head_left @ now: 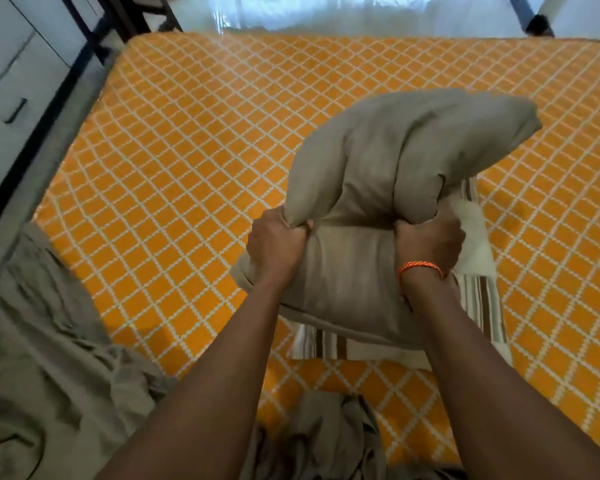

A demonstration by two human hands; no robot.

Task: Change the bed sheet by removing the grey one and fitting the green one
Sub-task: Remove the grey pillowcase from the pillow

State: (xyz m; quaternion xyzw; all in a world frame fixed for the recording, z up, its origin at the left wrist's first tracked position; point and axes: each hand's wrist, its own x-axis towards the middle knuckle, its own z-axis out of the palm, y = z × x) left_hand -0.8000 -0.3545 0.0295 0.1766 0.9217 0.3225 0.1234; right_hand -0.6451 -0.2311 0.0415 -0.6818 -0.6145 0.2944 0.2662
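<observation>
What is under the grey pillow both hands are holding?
Under the grey pillow, a striped pillow shows at its right and lower edges, resting on the orange patterned mattress. The grey pillow and both forearms cover most of it.

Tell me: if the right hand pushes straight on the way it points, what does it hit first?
Likely the grey pillow that the right hand already grips, bulging just ahead of its knuckles. Beyond that lies the orange mattress; depth is unclear.
</observation>
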